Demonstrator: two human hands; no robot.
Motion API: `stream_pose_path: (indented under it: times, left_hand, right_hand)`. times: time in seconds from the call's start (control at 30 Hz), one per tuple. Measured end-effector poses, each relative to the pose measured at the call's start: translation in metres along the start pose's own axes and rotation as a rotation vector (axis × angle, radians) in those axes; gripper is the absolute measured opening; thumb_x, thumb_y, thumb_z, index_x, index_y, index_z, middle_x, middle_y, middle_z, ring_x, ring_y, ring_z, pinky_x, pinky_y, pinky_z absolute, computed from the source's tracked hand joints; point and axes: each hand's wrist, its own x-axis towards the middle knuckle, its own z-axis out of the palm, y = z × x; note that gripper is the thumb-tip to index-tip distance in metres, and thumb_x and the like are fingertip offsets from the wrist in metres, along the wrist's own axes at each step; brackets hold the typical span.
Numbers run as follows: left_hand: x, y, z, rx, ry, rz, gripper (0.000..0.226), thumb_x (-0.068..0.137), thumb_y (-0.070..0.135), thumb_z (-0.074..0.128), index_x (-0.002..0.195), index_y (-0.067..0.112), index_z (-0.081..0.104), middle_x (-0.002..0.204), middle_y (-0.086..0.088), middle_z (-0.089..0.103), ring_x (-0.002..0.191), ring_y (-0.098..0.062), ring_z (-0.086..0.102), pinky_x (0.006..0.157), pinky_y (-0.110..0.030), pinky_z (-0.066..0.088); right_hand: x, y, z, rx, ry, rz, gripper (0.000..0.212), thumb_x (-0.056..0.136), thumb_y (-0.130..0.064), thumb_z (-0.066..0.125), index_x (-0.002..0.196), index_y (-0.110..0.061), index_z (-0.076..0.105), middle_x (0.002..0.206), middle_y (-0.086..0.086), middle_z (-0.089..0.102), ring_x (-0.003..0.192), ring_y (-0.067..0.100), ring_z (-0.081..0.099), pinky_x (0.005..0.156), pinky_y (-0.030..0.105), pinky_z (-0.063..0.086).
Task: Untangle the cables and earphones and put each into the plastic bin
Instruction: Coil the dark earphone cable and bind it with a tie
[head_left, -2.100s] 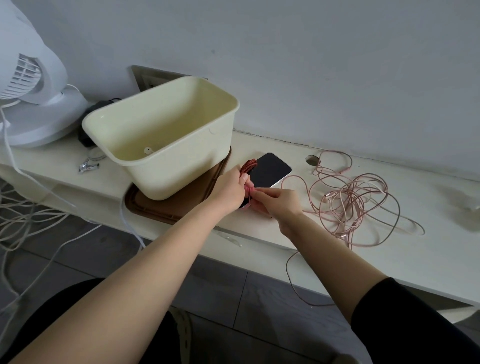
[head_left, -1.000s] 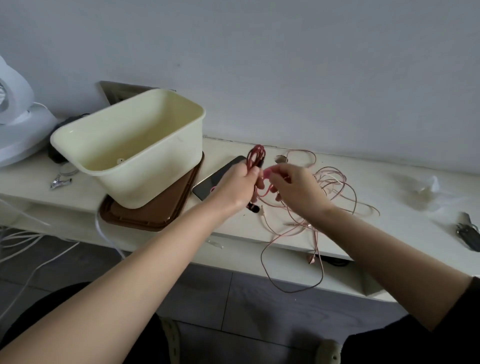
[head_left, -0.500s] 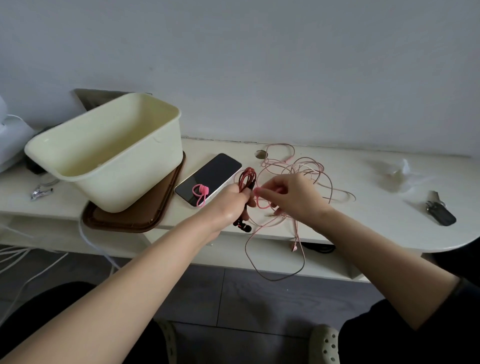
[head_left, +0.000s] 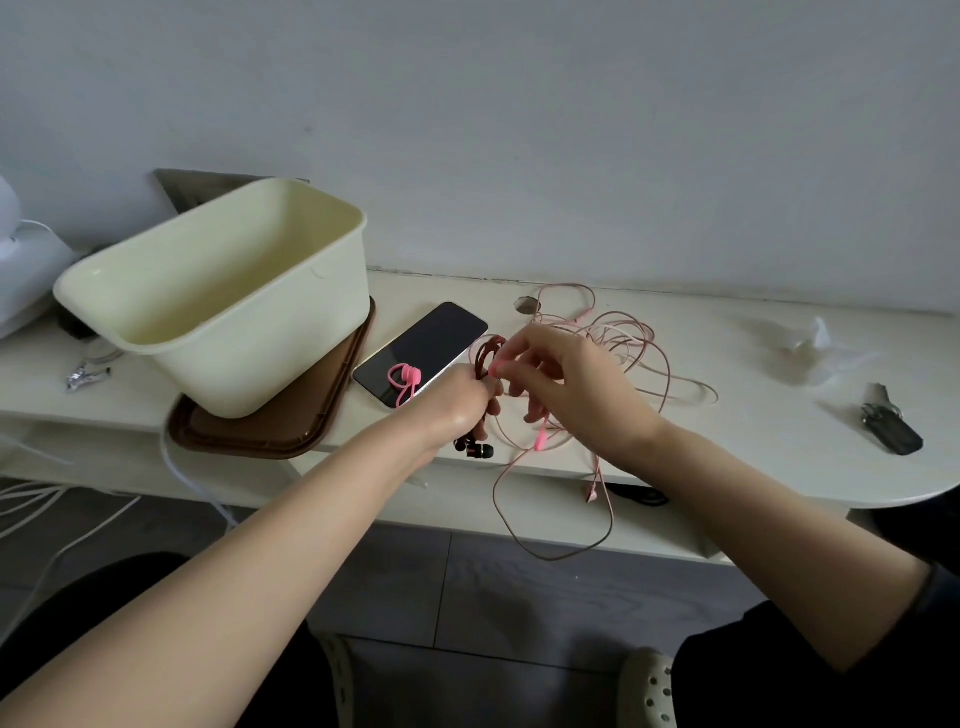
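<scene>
Dark red earphone coil (head_left: 487, 349), gripped by our left hand (head_left: 457, 402), pinched by the right hand (head_left: 571, 395), has lost its pink tie (head_left: 405, 376), lying leftward; unwinding can begin.

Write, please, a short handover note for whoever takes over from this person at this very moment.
Left hand: grips the coiled dark red earphone cord, black earbuds dangling below.
Right hand: fingers pinch the thin pink cable beside that coil.
Pink tangle lies on the white desk, one loop hanging over the edge.
Cream rectangular plastic bin stands on a brown tray; no cord shows inside.
Done: nothing binned. Left: separate both cords, bin each.
</scene>
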Motion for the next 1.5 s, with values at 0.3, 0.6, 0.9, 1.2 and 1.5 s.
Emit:
stream_pose_path:
  times: [0.3, 0.6, 0.9, 1.2, 1.5]
  left_hand:
    - [0.004, -0.007, 0.013, 0.387, -0.036, 0.108, 0.028, 0.102, 0.014, 0.026, 0.081, 0.010, 0.043, 0.072, -0.005, 0.042, 0.059, -0.013, 0.036, 0.064, -0.028, 0.035]
    - [0.003, -0.007, 0.020, 0.323, -0.020, 0.163, 0.027, 0.101, 0.011, 0.027, 0.089, -0.003, 0.048, 0.073, -0.021, 0.045, 0.057, -0.023, 0.038, 0.055, -0.031, 0.030]
    - [-0.001, -0.006, 0.018, 0.248, 0.102, 0.273, 0.029, 0.102, 0.014, 0.026, 0.080, 0.010, 0.043, 0.064, 0.001, 0.041, 0.056, -0.015, 0.037, 0.048, -0.019, 0.029]
    - [-0.001, -0.004, 0.021, 0.397, 0.250, 0.290, 0.030, 0.103, 0.016, 0.031, 0.088, 0.009, 0.056, 0.085, -0.003, 0.057, 0.092, -0.023, 0.046, 0.079, -0.034, 0.031]
    - [-0.015, 0.010, 0.010, 0.450, 0.114, 0.331, 0.034, 0.102, 0.015, 0.031, 0.071, 0.018, 0.045, 0.068, 0.012, 0.044, 0.071, -0.011, 0.041, 0.062, -0.026, 0.026]
  right_hand:
    - [-0.001, 0.001, 0.005, 0.079, 0.055, 0.077, 0.004, 0.086, -0.011, 0.064, 0.084, -0.009, 0.067, 0.068, 0.001, 0.067, 0.057, 0.007, 0.062, 0.042, 0.024, 0.049]
    - [0.002, 0.003, 0.009, -0.082, 0.192, 0.074, 0.018, 0.075, -0.044, 0.073, 0.074, -0.026, 0.073, 0.073, -0.012, 0.060, 0.056, 0.002, 0.048, 0.059, 0.017, 0.038]
    - [0.007, 0.006, 0.009, -0.030, 0.172, 0.151, 0.005, 0.084, -0.027, 0.069, 0.081, -0.024, 0.072, 0.085, -0.012, 0.059, 0.076, 0.009, 0.059, 0.073, 0.019, 0.045]
    - [0.005, -0.005, -0.006, 0.414, 0.053, 0.546, 0.033, 0.075, -0.030, 0.076, 0.095, -0.009, 0.060, 0.066, -0.002, 0.054, 0.056, 0.011, 0.042, 0.046, 0.025, 0.036]
    - [0.003, 0.000, -0.006, 0.519, 0.057, 0.504, 0.017, 0.079, -0.016, 0.073, 0.086, -0.002, 0.068, 0.063, 0.003, 0.062, 0.051, 0.007, 0.060, 0.041, 0.024, 0.039]
